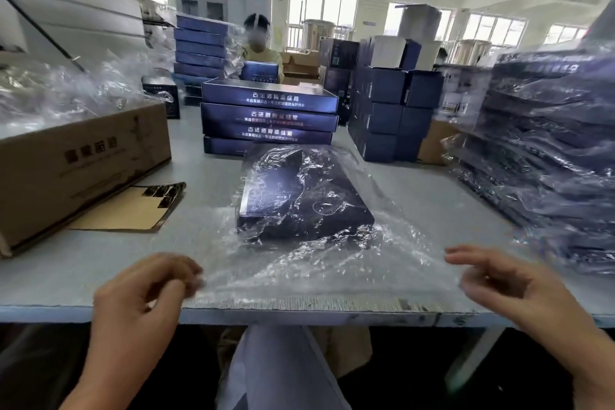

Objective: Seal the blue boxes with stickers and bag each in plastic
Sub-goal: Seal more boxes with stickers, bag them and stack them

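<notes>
A flat dark blue box (299, 193) lies in the middle of the table inside a clear plastic bag (332, 263), whose open end spreads toward the table's near edge. My left hand (146, 289) pinches the bag's near left corner with curled fingers. My right hand (509, 280) pinches the near right corner between thumb and fingers. A stack of unbagged blue boxes (269, 116) stands just behind the bagged one. A brown backing sheet with dark stickers (146, 206) lies to the left.
A brown cardboard carton (76, 170) full of plastic bags sits at the left. Bagged blue boxes (545, 150) are piled at the right. Smaller blue cartons (392, 110) stand at the back right. A person (261, 43) works behind the far stack.
</notes>
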